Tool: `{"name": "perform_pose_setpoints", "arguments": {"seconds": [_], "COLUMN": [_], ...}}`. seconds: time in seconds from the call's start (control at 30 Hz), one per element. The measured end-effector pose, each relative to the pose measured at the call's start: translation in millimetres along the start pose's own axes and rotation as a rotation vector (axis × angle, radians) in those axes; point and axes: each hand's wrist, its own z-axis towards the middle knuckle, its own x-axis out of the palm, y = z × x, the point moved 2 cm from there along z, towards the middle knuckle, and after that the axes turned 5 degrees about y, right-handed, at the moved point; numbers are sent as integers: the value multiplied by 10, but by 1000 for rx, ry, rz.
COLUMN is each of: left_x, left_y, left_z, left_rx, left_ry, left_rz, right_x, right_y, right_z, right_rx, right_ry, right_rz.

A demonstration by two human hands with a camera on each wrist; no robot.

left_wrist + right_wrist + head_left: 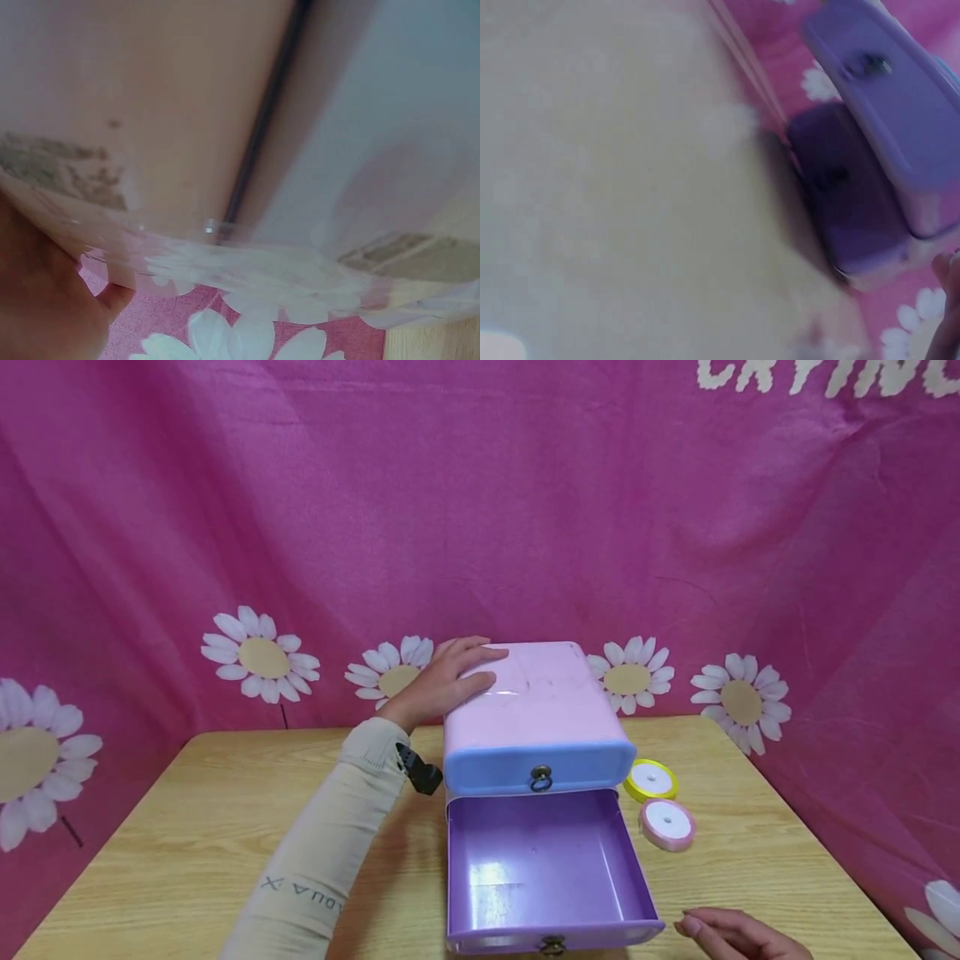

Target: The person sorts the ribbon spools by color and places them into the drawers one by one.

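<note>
A small plastic drawer cabinet [532,693] with a pink top stands on the table. My left hand [446,681] rests on the left of its top, fingers extended; in the left wrist view that hand [45,300] shows at the lower left beside a glossy, blurred surface. The blue drawer [491,772] is closed. Below it, the purple drawer [540,860] is pulled far out with nothing inside. My right hand [738,933], loosely bent and holding nothing visible, is just right of the purple drawer's front corner. Another closed purple drawer [847,202] sits lower in the right wrist view.
Right of the cabinet lie a yellow ribbon roll [651,779] and a pink ribbon roll [667,824], close together. The wooden table [247,793] meets a pink curtain [450,510] with daisies behind and at the sides.
</note>
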Motion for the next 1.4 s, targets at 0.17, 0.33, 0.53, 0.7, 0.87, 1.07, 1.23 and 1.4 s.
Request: {"name": "perform_pose_setpoints", "arguments": {"seconds": [0.17, 0.33, 0.53, 0.7, 0.87, 1.07, 1.23, 1.4], "left_x": [4, 15, 22, 34, 40, 41, 16, -9], "left_y": [12, 26, 25, 28, 39, 45, 13, -6], "left_z": [7, 0, -15, -8, 5, 15, -2, -12], "left_rx": [-3, -8, 11, 17, 30, 23, 21, 24], "left_ry": [3, 3, -5, -4, -16, -16, -21, -25], "left_rz": [-4, -12, -13, -26, -24, -27, -21, -17], "right_x": [-77, -71, 5, 56, 73, 68, 62, 72], "right_y": [201, 267, 251, 180, 124, 84, 64, 59], "right_z": [162, 433, 696, 871, 1001, 1098, 1134, 1156], "right_rx": [5, -80, -194, -144, -101, -90, -77, -103], "right_ry": [-156, -156, -198, -159, -116, -103, -81, -87], "right_rz": [-93, -270, -383, -385, -445, -440, -427, -442]}}
